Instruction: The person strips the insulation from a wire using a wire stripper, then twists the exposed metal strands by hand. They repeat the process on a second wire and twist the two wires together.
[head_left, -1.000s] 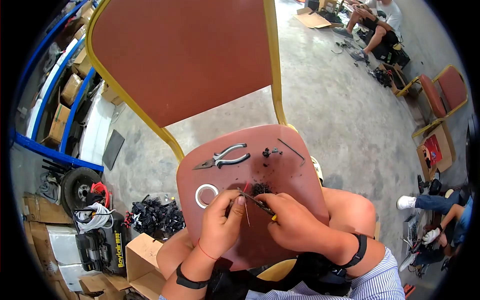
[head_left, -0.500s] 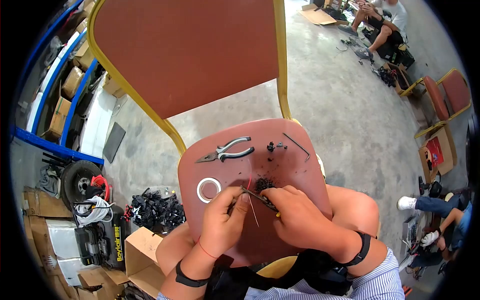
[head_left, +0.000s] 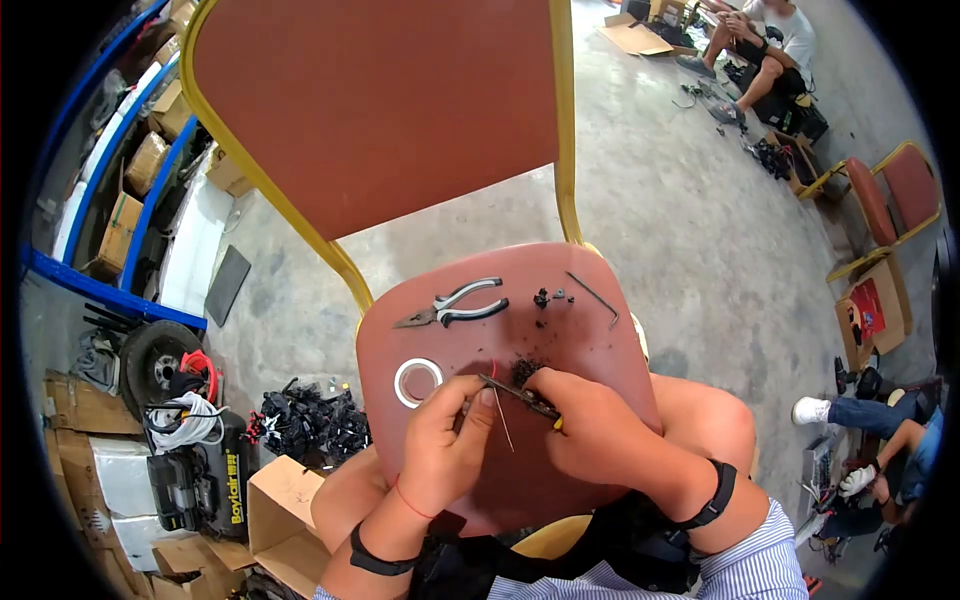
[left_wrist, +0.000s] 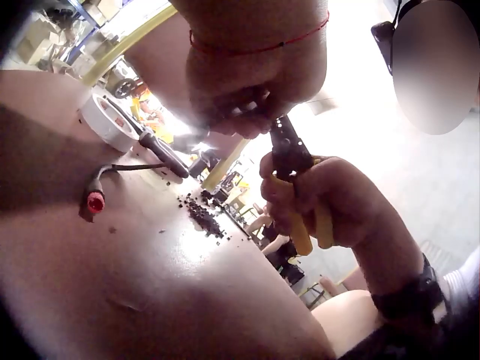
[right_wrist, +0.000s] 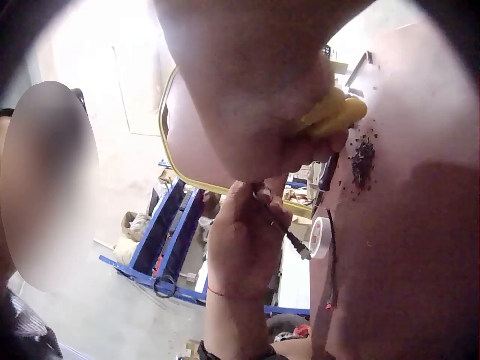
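My left hand (head_left: 445, 430) pinches a thin wire (head_left: 507, 428) between thumb and fingers, its pale end hanging down toward me. My right hand (head_left: 592, 425) grips wire strippers (left_wrist: 291, 154) by their yellow handles (left_wrist: 301, 234). Their dark jaws reach to my left fingertips, where the wire is mostly hidden by the fingers. In the left wrist view a dark cable with a red end (left_wrist: 95, 201) shows over the seat. Ahead of the hands on the chair seat (head_left: 400, 340) lie pliers (head_left: 455, 305), a roll of white tape (head_left: 401, 388) and a pile of black bits (head_left: 522, 370).
A hex key (head_left: 594, 299) and small black parts (head_left: 541, 298) lie at the seat's far right. The chair back (head_left: 380, 110) rises beyond. On the floor at left are an open carton (head_left: 285, 510) and a heap of black parts (head_left: 315, 420). Other people sit at right.
The hanging wire end has shifted slightly to the right. Both hands keep their hold at nearly the same place, while the head view has moved a little.
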